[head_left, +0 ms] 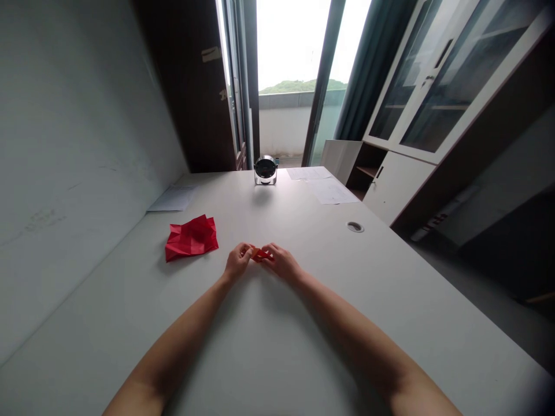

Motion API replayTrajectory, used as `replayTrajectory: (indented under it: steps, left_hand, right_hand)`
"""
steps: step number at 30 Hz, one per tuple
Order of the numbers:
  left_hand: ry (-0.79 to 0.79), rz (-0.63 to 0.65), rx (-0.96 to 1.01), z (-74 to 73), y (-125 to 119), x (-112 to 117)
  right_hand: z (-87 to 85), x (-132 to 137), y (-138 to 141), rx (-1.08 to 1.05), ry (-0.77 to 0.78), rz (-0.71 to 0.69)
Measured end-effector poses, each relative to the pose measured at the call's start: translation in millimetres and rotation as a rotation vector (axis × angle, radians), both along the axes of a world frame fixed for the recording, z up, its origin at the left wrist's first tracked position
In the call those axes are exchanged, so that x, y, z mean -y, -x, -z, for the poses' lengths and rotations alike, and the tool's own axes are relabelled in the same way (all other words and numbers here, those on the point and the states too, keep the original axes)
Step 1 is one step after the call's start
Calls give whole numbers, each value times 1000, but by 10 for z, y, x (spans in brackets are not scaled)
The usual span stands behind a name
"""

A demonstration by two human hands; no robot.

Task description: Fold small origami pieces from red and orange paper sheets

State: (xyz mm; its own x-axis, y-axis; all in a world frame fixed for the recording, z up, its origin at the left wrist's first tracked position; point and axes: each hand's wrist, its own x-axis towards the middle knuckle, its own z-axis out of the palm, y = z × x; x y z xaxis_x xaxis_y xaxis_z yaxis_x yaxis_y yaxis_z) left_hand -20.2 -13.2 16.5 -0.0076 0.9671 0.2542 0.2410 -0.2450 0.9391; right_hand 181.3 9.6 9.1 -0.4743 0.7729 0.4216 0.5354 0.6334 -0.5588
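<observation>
A small folded piece of red paper [261,254] is pinched between both my hands near the middle of the white table [277,346]. My left hand [238,262] grips its left end with curled fingers. My right hand [281,261] grips its right end, fingers closed too. Most of the small paper is hidden by my fingers. A larger creased sheet of red paper [191,237] lies flat on the table to the left of my hands, apart from them.
A small round desk fan [265,170] stands at the table's far edge. White sheets of paper [172,198] lie at far left and white sheets [332,190] at far right. A cable grommet [355,227] sits right. A wall runs along the left; cabinets [390,179] stand right.
</observation>
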Motion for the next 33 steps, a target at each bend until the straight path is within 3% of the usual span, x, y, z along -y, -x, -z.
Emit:
replayTrajectory:
  steps: [4,9,12,17,20,33]
  left_hand:
    - [172,51,333,28,-38,-14]
    - [312,149,578,-69,-82,53]
    - [320,169,606,-93,-89,72]
    - [274,54,673,-37,-65,17]
    - [298,51,743,-12,-63,-7]
    - [292,26,674,-85,-58,28]
  right_hand:
    - [-15,-11,-58,21,-11,-25]
    - [-69,-7,-124,59,-69,-94]
    - [-110,13,-127,56,-113,-74]
    - [-168,37,-120,-10,-188,-36]
    - [-189,37,-115,-63,-263,-20]
    - [-236,72,-151,-133,-362,92]
